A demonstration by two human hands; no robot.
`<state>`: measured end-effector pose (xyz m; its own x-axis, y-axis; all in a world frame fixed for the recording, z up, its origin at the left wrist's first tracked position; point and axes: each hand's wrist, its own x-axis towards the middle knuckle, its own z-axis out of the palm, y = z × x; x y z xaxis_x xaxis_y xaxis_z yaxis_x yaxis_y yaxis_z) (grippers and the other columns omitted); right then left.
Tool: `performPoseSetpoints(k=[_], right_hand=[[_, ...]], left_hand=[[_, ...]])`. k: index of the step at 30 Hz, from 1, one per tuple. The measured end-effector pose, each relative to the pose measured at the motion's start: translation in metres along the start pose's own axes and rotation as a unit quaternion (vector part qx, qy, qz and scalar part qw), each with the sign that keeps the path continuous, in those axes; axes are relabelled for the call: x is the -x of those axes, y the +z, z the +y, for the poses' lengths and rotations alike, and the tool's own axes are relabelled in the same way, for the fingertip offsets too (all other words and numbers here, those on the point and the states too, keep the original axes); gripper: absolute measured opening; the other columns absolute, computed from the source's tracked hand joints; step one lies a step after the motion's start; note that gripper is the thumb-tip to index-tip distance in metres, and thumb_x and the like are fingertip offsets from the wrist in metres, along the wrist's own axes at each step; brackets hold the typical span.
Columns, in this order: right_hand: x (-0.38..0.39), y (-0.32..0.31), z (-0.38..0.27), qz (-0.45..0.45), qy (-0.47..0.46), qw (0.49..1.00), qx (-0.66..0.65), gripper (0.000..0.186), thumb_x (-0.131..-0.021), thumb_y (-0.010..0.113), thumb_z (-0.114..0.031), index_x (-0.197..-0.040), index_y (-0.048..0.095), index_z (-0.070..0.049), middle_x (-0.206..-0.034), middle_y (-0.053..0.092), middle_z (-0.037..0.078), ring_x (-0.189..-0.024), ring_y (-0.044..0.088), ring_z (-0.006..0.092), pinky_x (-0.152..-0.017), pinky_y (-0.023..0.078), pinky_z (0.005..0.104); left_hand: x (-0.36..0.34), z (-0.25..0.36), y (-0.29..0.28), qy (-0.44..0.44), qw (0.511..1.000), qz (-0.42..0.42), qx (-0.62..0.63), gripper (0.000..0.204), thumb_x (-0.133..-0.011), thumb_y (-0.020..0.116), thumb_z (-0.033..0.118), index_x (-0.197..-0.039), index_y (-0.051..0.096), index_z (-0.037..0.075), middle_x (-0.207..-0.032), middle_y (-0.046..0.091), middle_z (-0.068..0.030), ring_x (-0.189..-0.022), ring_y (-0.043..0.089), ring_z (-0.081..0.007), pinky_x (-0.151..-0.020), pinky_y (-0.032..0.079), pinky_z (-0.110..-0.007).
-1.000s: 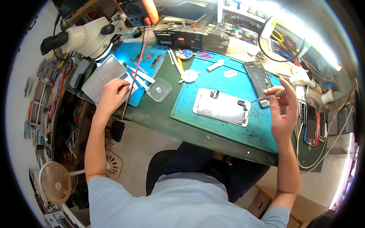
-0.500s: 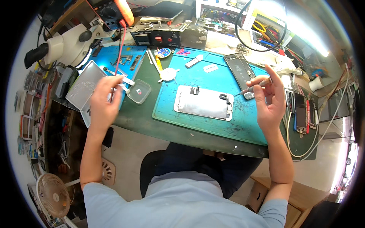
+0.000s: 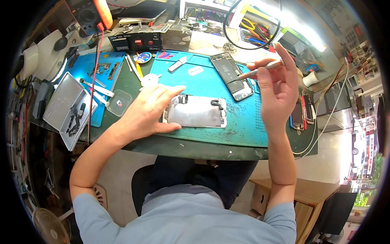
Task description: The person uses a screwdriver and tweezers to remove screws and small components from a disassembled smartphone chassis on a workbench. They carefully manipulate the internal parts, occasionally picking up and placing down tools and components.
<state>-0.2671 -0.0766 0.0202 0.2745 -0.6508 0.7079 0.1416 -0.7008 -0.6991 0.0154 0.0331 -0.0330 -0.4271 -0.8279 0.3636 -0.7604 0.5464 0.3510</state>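
My left hand (image 3: 150, 110) reaches over the left end of a phone screen assembly (image 3: 195, 115), its thumb along the lower edge and fingers spread toward the top. The white-framed screen lies back up on the teal mat (image 3: 243, 134), with a dark flex cable at its right end. My right hand (image 3: 278, 89) is raised with its fingers closed on a pen-like screwdriver (image 3: 254, 71), whose thin tip points down-left over a dark phone housing (image 3: 231, 76) at the back of the mat.
An open silver case (image 3: 61, 105) with small dark parts and a clear little box (image 3: 120, 102) stand at left. A microscope (image 3: 40, 59), a hanging multimeter (image 3: 83, 17) and a black power unit (image 3: 134, 40) sit behind. More phones (image 3: 300, 114) and loose cables lie at right.
My left hand has moved right from the open case to the screen assembly, fingers spreading. Dark parts now show in the case. The view has shifted somewhat, my right hand keeping the tool.
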Motion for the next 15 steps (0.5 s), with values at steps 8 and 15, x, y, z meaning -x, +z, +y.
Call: performPoseSetpoints(k=[8,15], right_hand=[[0.014,0.048,0.006,-0.109,0.007,0.993,0.047,0.054,-0.095,0.065,0.008,-0.147,0.056,-0.002,-0.097,0.070,0.009,-0.086,0.072,0.0169,-0.074,0.062,0.0309],[0.027,0.058,0.022,-0.163,0.015,0.983,0.085,0.057,-0.095,0.066,0.008,-0.149,0.055,-0.004,-0.099,0.070,0.009,-0.088,0.070,0.0180,-0.078,0.061,0.0327]], left_hand=[[-0.024,0.020,0.029,0.016,0.994,0.045,0.102,0.076,-0.077,0.090,0.023,-0.142,0.055,0.003,-0.125,0.065,-0.0163,-0.120,0.060,-0.0355,-0.103,0.048,-0.046],[-0.025,-0.011,0.020,-0.055,0.976,0.060,0.201,0.013,-0.091,0.074,0.005,-0.105,0.074,0.004,-0.096,0.071,-0.0099,-0.091,0.067,-0.0298,-0.080,0.055,-0.039]])
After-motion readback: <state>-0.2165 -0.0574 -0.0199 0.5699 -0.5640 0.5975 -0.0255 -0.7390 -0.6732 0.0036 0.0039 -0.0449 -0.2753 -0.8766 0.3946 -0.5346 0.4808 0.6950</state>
